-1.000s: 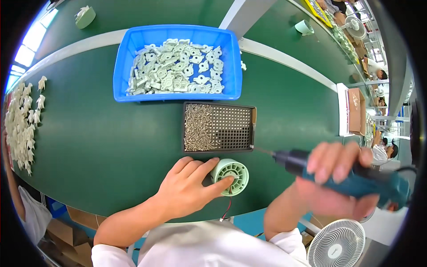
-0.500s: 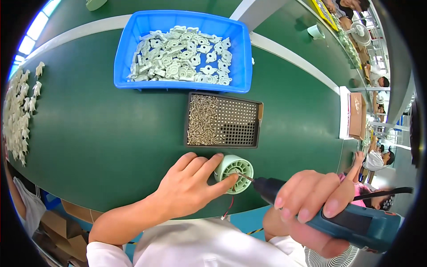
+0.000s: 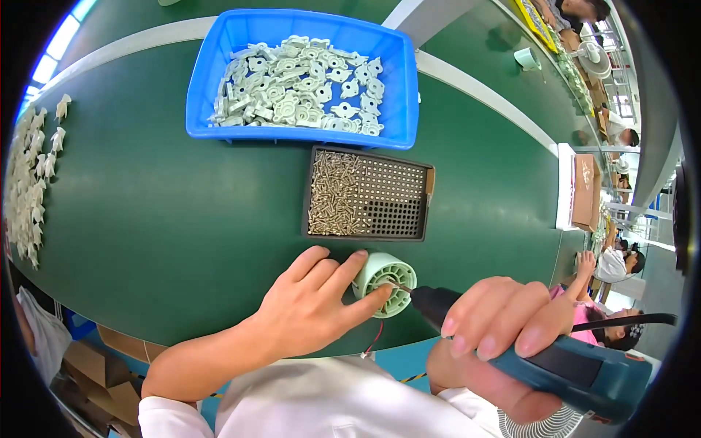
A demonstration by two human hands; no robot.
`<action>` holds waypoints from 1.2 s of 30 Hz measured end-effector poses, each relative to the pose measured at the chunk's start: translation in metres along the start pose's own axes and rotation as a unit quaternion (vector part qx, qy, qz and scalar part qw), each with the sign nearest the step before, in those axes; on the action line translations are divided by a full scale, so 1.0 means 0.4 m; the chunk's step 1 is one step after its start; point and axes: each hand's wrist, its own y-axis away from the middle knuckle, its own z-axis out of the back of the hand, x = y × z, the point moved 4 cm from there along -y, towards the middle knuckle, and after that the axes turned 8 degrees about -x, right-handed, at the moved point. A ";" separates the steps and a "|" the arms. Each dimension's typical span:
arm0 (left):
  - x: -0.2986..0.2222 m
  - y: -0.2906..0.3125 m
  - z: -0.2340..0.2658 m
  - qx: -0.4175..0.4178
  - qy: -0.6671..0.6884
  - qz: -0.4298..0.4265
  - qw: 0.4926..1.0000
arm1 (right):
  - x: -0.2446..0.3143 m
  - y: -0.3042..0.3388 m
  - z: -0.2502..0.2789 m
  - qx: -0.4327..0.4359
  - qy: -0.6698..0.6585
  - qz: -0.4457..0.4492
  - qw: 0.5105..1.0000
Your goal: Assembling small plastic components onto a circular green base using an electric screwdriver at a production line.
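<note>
My left hand (image 3: 314,306) holds a round pale green plastic housing (image 3: 385,281) against the green table, fingers on its far side and thumb across its ribbed open face. A red wire with a small connector (image 3: 365,354) hangs from the housing over the table's near edge. My right hand (image 3: 507,336) is wrapped round a teal and black electric screwdriver (image 3: 584,372), its bit pointing left into the middle of the housing. Whatever the bit tip touches is partly hidden by my left thumb.
Beyond the housing lies a dark tray (image 3: 427,201) of screws, loose on the left, standing in holes on the right. Behind it, a blue bin (image 3: 201,109) holds many pale green small parts. White parts (image 3: 33,182) line the left edge. A cardboard box (image 3: 586,186) sits right; co-workers are farther right.
The screwdriver has moved slightly left, so its bit reaches deeper into the housing. My left hand and the housing have stayed nearly still.
</note>
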 end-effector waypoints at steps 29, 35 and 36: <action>0.017 -0.013 0.072 -0.045 0.109 0.017 0.993 | 0.051 -0.037 0.215 -0.134 -0.180 -0.109 0.968; 0.169 -0.207 0.252 -0.182 -0.086 0.084 0.976 | -0.070 0.089 0.383 -0.229 0.306 -0.282 0.880; 0.222 -0.267 0.258 -0.179 -0.130 0.085 0.971 | -0.082 0.117 0.397 -0.211 0.417 -0.215 0.858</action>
